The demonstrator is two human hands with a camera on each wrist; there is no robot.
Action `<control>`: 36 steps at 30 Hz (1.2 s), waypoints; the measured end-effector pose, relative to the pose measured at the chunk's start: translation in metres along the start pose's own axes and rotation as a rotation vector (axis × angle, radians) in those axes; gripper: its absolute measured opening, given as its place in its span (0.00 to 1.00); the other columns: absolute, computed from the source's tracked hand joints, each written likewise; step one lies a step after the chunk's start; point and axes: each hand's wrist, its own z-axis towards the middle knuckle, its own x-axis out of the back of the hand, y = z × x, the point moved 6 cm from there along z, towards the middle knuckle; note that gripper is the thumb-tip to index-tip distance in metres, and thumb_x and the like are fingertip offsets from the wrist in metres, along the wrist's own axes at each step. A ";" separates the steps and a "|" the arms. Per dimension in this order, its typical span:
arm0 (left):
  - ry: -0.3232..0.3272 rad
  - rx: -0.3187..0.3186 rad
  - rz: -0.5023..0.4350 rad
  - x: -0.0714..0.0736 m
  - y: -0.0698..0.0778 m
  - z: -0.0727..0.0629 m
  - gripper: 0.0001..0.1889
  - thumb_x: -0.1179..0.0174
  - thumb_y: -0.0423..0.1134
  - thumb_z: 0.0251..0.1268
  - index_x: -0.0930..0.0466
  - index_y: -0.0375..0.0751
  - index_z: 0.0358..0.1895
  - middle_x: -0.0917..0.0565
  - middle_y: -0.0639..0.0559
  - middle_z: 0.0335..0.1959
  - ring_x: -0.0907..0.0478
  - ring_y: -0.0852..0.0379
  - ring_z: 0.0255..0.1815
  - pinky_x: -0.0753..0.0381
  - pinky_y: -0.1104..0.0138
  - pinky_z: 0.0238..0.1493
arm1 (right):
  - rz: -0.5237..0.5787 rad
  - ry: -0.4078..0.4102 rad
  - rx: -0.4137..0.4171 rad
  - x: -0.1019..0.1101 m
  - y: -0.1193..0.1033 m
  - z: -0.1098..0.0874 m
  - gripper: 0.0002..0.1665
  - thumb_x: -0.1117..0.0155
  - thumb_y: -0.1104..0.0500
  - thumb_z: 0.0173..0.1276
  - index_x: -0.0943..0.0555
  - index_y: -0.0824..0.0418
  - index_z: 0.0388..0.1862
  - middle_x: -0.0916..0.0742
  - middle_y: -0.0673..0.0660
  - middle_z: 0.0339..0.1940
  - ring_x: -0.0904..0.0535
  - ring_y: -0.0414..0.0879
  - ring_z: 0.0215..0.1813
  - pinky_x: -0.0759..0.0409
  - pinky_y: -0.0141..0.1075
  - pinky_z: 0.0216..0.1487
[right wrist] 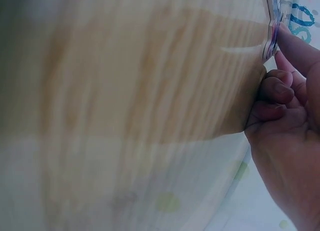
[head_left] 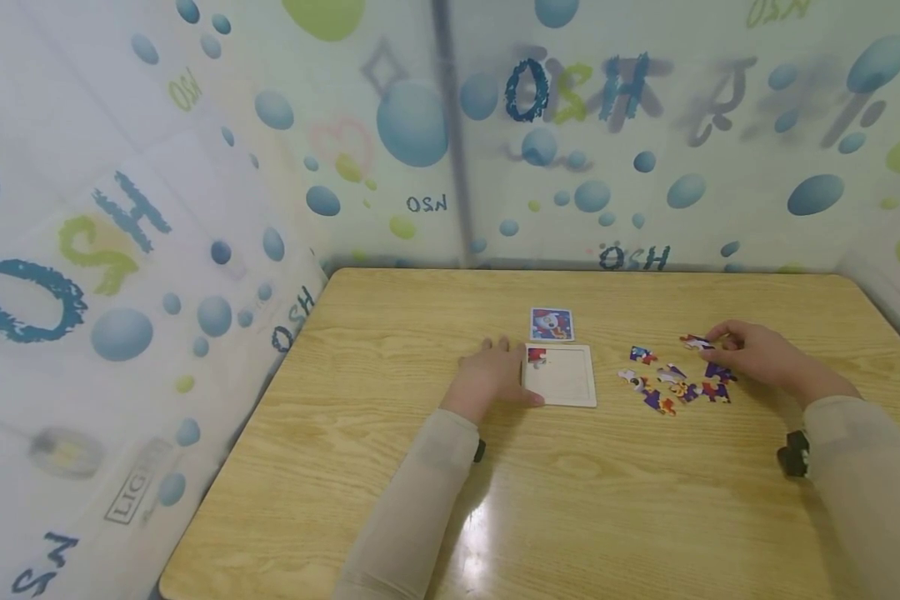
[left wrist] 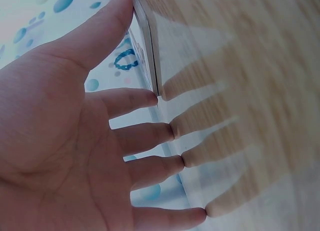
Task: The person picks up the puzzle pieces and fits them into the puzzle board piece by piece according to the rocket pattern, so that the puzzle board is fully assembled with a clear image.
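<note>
My left hand (head_left: 492,375) rests at the left side of a white puzzle tray (head_left: 570,379), thumb at its near left corner. In the left wrist view the fingers (left wrist: 145,131) are spread and straight, their tips on the table. A red-and-white puzzle piece (head_left: 537,356) sits in the tray's far left corner. Over on the right, my right hand (head_left: 753,354) pinches a puzzle piece (head_left: 695,342) between thumb and index finger. The other fingers (right wrist: 277,88) are curled against the tabletop. Several loose purple, orange and white puzzle pieces (head_left: 672,374) lie to the left of and below this hand.
A square picture card (head_left: 552,324) with a white figure on purple lies just behind the tray. Everything is on a wooden table (head_left: 390,350). Walls with a bubble-patterned covering (head_left: 570,167) stand behind the table and at its left.
</note>
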 end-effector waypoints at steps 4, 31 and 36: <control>-0.001 -0.002 -0.001 0.000 0.000 0.000 0.57 0.33 0.72 0.64 0.50 0.53 0.88 0.51 0.44 0.91 0.53 0.38 0.91 0.38 0.30 0.80 | 0.003 0.001 -0.001 0.001 -0.001 -0.001 0.37 0.39 0.40 0.81 0.29 0.71 0.68 0.25 0.61 0.39 0.27 0.53 0.43 0.31 0.39 0.39; 0.020 -0.013 -0.015 0.004 0.002 -0.003 0.58 0.32 0.72 0.62 0.49 0.51 0.88 0.50 0.44 0.90 0.53 0.37 0.91 0.38 0.31 0.80 | -0.015 0.020 0.031 0.007 -0.002 -0.003 0.36 0.39 0.42 0.82 0.27 0.73 0.67 0.25 0.60 0.40 0.27 0.52 0.42 0.31 0.41 0.40; 0.019 -0.013 -0.014 0.001 0.001 -0.003 0.57 0.31 0.71 0.63 0.48 0.51 0.88 0.49 0.44 0.90 0.52 0.37 0.90 0.37 0.31 0.80 | -0.045 0.004 0.055 0.003 -0.005 0.001 0.33 0.36 0.46 0.80 0.26 0.75 0.63 0.22 0.59 0.38 0.28 0.50 0.38 0.30 0.38 0.36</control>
